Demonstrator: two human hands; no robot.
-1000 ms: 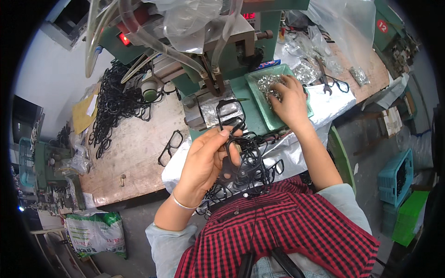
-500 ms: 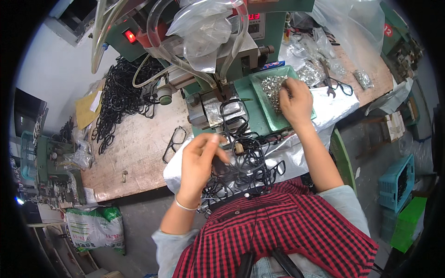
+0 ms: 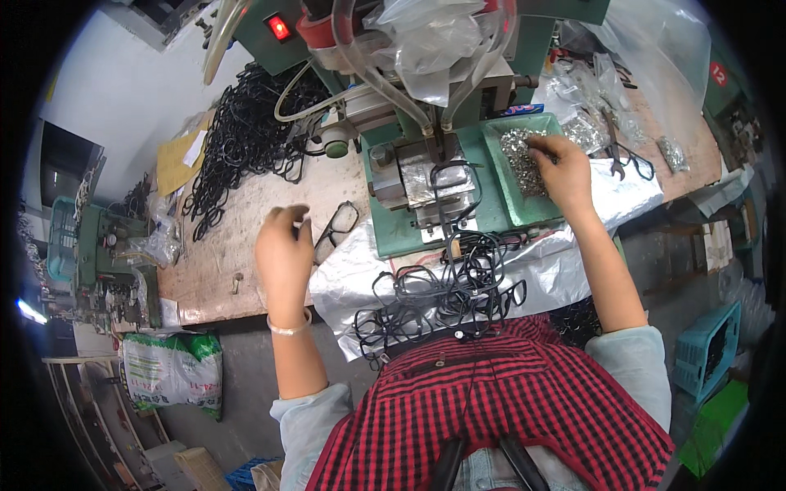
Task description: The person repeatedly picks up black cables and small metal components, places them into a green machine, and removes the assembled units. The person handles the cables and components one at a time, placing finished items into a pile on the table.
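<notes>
My left hand [image 3: 282, 250] hovers over the left part of the table, fingers loosely curled and thumb apart, with nothing visible in the grasp. Just right of it lies a black eyeglass frame [image 3: 334, 227]. My right hand [image 3: 565, 176] reaches into a green tray [image 3: 524, 214], thumb and fingers pinched at a heap of small shiny metal parts [image 3: 517, 152]; whatever is between the fingertips is hidden. Between the hands, a black eyeglass frame [image 3: 449, 164] sits at the metal fixture [image 3: 416, 182] of a green bench machine. Below it is a tangle of black eyeglass frames [image 3: 442, 286].
A large heap of black frames [image 3: 250, 123] covers the table's back left. Clear hoses [image 3: 372, 74] hang over the machine. A wrench [image 3: 612, 147], another pair of glasses [image 3: 637, 166] and plastic bags lie right of the tray. Silver sheeting [image 3: 340, 278] covers the front edge.
My left hand has moved left, away from the tangled frames to beside the lone frame. My right hand stays at the metal parts. The whole view has shifted.
</notes>
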